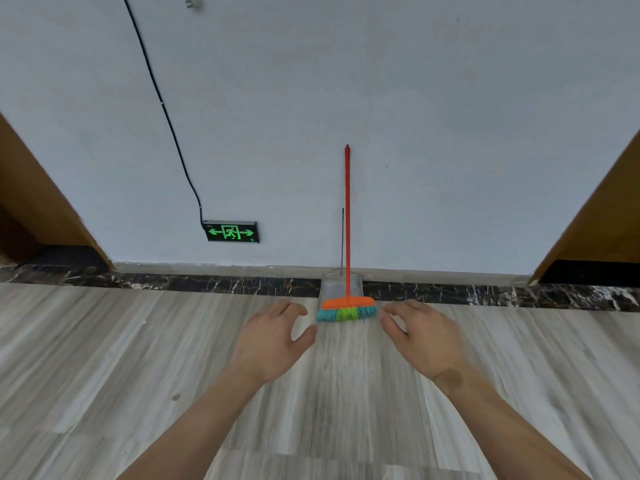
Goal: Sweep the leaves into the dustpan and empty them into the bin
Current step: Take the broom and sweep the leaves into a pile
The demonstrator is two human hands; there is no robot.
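Note:
A broom (347, 220) with an orange handle and teal and green bristles leans upright against the white wall. Behind its head stands a grey metal dustpan (334, 287) with a thin dark handle, also against the wall. My left hand (273, 339) reaches forward left of the broom head, fingers apart and holding nothing. On the other side of the bristles my right hand (420, 336) is stretched out the same way, empty. Both hands are short of the broom. No leaves and no bin are in view.
A lit green exit sign (231, 232) hangs low on the wall, with a black cable (162, 105) running up from it. Brown door frames (41, 202) flank the wall on both sides. A dark marble strip (173, 282) edges the grey wood-look floor.

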